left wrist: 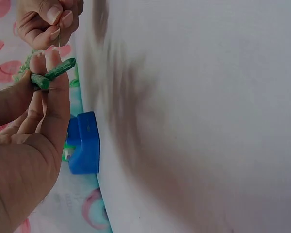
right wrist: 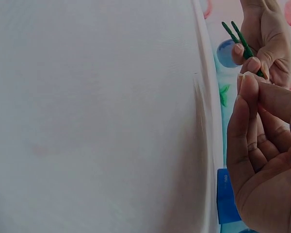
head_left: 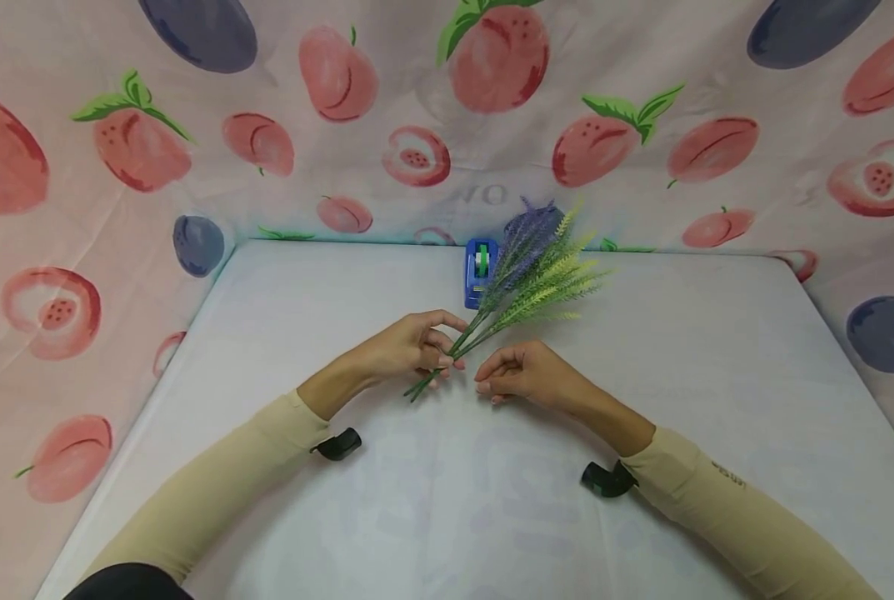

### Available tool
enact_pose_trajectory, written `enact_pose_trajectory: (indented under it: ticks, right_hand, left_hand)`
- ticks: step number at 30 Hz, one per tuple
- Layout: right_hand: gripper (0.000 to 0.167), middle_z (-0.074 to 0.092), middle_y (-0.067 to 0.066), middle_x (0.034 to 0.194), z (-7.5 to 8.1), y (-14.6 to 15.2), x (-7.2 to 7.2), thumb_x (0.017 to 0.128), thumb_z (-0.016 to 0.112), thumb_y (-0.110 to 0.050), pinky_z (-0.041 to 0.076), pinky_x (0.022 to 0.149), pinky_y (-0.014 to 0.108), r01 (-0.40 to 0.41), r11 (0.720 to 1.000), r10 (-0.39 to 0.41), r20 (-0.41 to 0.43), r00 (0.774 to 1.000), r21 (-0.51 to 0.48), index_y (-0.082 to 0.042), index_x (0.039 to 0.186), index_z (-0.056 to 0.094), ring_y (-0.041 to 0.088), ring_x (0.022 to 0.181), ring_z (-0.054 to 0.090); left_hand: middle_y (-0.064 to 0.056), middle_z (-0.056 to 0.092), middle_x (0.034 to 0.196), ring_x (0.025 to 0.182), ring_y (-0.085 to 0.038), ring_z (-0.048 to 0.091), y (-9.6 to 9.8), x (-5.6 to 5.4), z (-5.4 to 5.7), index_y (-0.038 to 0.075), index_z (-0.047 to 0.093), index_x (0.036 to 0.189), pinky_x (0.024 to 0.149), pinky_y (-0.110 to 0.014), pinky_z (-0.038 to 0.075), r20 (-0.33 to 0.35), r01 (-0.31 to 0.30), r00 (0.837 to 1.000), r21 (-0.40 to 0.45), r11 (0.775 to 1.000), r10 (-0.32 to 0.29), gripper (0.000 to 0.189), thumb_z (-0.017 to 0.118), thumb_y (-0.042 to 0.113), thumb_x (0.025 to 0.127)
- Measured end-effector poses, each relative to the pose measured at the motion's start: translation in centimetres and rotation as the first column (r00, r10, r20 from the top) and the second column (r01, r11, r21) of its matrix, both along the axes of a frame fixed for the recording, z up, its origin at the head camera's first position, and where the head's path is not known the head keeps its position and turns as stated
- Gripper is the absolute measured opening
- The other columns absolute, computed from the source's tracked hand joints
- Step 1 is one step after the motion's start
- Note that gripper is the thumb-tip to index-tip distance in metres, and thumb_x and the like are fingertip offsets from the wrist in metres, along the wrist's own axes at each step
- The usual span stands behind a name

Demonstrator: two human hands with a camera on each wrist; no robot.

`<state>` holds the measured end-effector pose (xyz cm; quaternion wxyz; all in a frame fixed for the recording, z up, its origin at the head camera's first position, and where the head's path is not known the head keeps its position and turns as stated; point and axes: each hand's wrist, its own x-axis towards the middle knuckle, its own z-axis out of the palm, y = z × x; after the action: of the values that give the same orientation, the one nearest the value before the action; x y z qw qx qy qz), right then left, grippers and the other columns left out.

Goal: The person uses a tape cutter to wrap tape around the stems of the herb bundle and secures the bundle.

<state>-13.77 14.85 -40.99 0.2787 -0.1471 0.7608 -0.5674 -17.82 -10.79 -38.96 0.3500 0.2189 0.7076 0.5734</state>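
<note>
My left hand (head_left: 409,346) pinches the crossed green stems of artificial flowers (head_left: 532,275) between thumb and fingers, low on the stems. Purple lavender-like heads and yellow-green sprigs fan out up and to the right. Two cut stem ends (left wrist: 60,69) poke out past the left fingers in the left wrist view. Just right of the stems, my right hand (head_left: 529,372) has thumb and index fingertips pressed together. A thin strip of clear tape (left wrist: 59,36) shows edge-on at those fingertips in the left wrist view. Behind the left hand stands a blue tape dispenser (head_left: 481,271) with a green roll.
The white-covered table (head_left: 447,500) reaches back to a fruit-print cloth (head_left: 267,200) that hangs behind it and along the sides. The flower heads overlap the dispenser's right side in the head view. Small black wrist devices (head_left: 339,444) sit under both sleeves.
</note>
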Motion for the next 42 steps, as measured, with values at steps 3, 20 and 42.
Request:
enact_pose_trajectory:
  ticks: [3, 20, 42]
  right_hand:
    - [0.022, 0.075, 0.018, 0.102, 0.1, 0.0, 0.1, 0.095, 0.069, -0.006, 0.06, 0.08, 0.037, 0.002, 1.0, -0.002, 0.005, 1.0, -0.002, 0.008, 0.112, 0.071, 0.028, 0.083, 0.073]
    - [0.018, 0.075, 0.017, 0.105, 0.0, 0.0, 0.5, 0.096, 0.066, 0.0, 0.06, 0.078, 0.036, -0.007, 1.0, 0.007, -0.054, 0.999, 0.0, 0.007, 0.111, 0.071, 0.029, 0.084, 0.073]
    - [0.012, 0.077, 0.009, 0.102, 0.6, -0.6, 1.2, 0.094, 0.068, -0.001, 0.06, 0.071, 0.034, 0.052, 0.996, -0.038, -0.201, 0.979, 0.068, -0.003, 0.101, 0.077, 0.025, 0.078, 0.074]
  left_hand:
    - [-0.035, 0.063, 0.113, 0.087, -0.033, 0.067, 0.4, 0.1, -0.1, 0.005, 0.046, 0.145, 0.069, -0.035, 0.056, 0.01, -0.009, 1.0, 0.012, 1.0, 0.009, 0.05, 0.052, -0.012, 0.099]
    - [-0.024, 0.07, 0.111, 0.097, -0.042, 0.065, 1.6, 0.4, -0.5, 0.002, 0.052, 0.145, 0.077, -0.044, 0.058, -0.099, 0.004, 0.995, -0.047, 0.999, -0.009, 0.045, 0.052, -0.008, 0.101]
    - [-0.02, 0.069, 0.094, 0.079, -0.031, 0.064, 2.2, 0.3, -1.1, -0.004, 0.059, 0.124, 0.068, -0.033, 0.054, -0.068, 0.011, 0.998, -0.068, 0.998, -0.016, 0.028, 0.048, -0.011, 0.099]
